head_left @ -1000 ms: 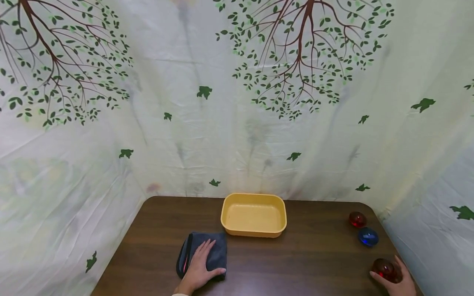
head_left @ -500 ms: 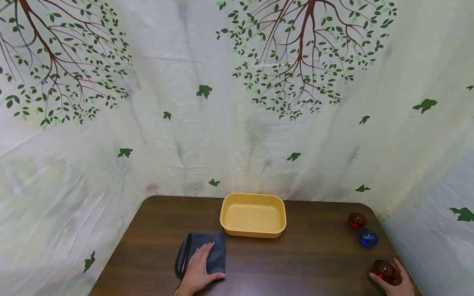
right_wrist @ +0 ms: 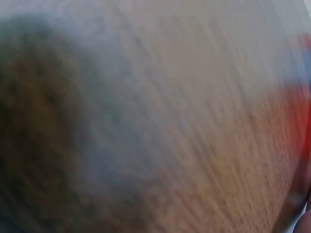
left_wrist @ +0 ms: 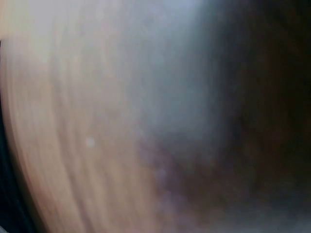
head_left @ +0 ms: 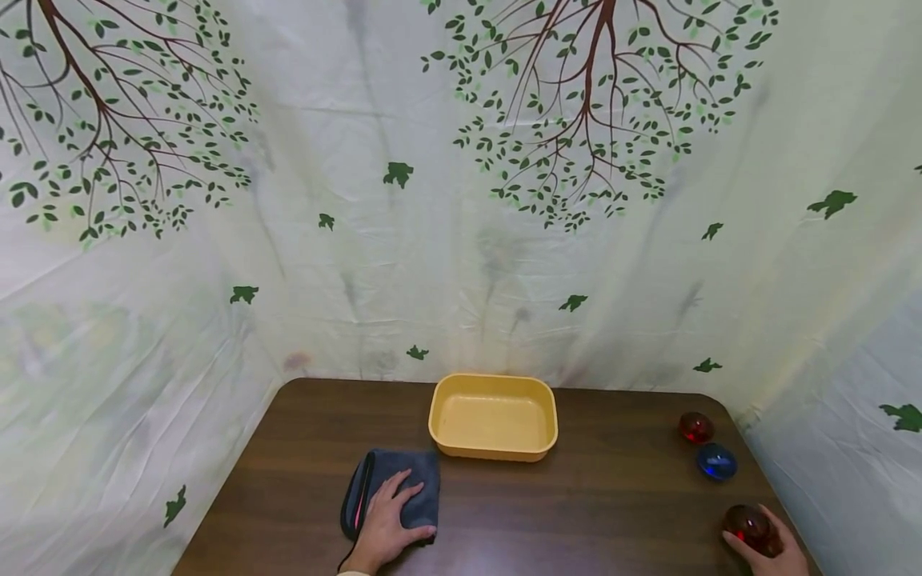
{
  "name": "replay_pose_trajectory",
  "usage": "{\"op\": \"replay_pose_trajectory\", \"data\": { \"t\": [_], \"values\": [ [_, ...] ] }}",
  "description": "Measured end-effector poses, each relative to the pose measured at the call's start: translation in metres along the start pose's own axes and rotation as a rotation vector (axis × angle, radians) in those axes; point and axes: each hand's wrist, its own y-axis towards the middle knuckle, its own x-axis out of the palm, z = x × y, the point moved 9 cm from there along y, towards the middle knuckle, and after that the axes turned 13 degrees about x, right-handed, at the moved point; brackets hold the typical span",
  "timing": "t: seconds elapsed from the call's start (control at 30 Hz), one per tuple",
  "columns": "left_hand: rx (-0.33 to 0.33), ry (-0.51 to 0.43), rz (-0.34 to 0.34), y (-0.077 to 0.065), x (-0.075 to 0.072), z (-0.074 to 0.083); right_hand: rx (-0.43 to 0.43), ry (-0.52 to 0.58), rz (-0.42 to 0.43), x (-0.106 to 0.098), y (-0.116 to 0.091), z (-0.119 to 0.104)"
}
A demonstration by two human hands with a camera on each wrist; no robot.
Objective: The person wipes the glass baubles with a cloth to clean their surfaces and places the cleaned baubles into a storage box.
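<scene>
In the head view my left hand [head_left: 389, 524] rests on a dark blue zippered pouch [head_left: 425, 480], fingers spread over its top and the thumb by its right edge. A pink line shows along the pouch's black zipper side. At the front right, my right hand [head_left: 778, 552] holds a dark red glossy ball [head_left: 745, 524], thumb on the near side and fingers on the far side. Beyond it sit a blue glossy ball [head_left: 716, 462] and another red glossy ball [head_left: 695, 427]. Both wrist views are mostly blurred skin; a red patch [right_wrist: 297, 116] shows at the right wrist view's edge.
A yellow rectangular tub [head_left: 493, 453] stands at the table's back middle, just beyond the pouch. The brown wooden table [head_left: 591, 496] has rounded back corners. A pale curtain [head_left: 490, 264] printed with trees and leaves hangs behind it and along both sides.
The fingers of my left hand have shifted slightly on the pouch, with one now apart from the others. My right hand stays at the dark red ball, and the other things have not moved.
</scene>
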Motion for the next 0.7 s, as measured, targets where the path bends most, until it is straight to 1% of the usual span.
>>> {"op": "replay_pose_trajectory", "data": {
  "t": [0.13,0.23,0.4,0.6,0.7],
  "values": [
    [0.020,-0.004,0.031,0.000,-0.002,0.002,0.048,0.062,0.006,0.000,0.002,0.004],
    [0.020,-0.012,0.049,0.001,-0.004,0.002,0.073,0.106,0.014,0.000,0.004,0.006],
    [0.025,-0.006,0.075,0.002,-0.006,0.003,0.093,0.163,0.036,-0.002,0.004,0.008],
    [0.047,-0.006,0.106,0.003,-0.008,0.005,0.121,0.316,-0.002,-0.001,0.007,0.015],
    [0.056,-0.009,0.135,0.004,-0.009,0.005,0.129,0.344,-0.011,0.000,0.010,0.017]
  ]
}}
